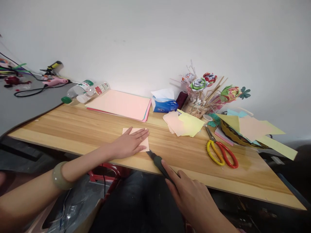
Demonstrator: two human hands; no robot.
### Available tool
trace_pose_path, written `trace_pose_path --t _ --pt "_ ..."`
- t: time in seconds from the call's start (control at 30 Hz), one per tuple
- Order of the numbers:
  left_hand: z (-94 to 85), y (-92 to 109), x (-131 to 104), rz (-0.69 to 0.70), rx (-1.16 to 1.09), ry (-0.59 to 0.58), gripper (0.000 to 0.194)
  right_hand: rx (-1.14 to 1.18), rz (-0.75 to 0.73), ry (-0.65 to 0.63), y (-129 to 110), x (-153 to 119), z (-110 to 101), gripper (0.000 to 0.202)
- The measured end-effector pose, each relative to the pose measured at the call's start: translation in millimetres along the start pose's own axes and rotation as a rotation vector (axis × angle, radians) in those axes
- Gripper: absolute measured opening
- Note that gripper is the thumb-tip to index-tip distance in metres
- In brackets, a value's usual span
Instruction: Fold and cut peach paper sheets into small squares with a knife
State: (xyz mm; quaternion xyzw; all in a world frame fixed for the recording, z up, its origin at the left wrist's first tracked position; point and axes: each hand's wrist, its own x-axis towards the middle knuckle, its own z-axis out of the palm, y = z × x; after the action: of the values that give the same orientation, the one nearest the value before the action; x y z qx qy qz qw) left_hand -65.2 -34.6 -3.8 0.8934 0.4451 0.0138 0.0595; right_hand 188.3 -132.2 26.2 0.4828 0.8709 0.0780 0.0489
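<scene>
A small square of pale pink paper (145, 144) lies on the wooden table (80, 126) near its front edge. My left hand (127, 144) rests flat on the paper, fingers spread, and covers much of it. In my right hand (187, 191) is a dark-handled cutting knife (159, 164), held low and pointing up and left. Its tip is at the lower right corner of the paper; whether it touches is too small to tell.
Scissors (220, 149) lie to the right. Behind are a paper stack (121, 104), a tissue pack (164, 105), cut squares (191, 123), paper flowers (199, 84) and two plastic bottles (75, 91). A paper-filled basket (236, 136) stands at the right.
</scene>
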Motion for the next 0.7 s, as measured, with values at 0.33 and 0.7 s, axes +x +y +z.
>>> trace_pose_path --t 0.33,0.7 --pt "2.9 2.1 0.2 -0.055 0.107 0.051 0.059 0.054 0.054 -0.101 -0.2 11.9 -5.1 0.051" --pt "-1.1 5.4 0.1 -0.116 0.077 -0.029 0.072 0.141 0.066 -0.159 1.1 21.1 -11.9 0.051"
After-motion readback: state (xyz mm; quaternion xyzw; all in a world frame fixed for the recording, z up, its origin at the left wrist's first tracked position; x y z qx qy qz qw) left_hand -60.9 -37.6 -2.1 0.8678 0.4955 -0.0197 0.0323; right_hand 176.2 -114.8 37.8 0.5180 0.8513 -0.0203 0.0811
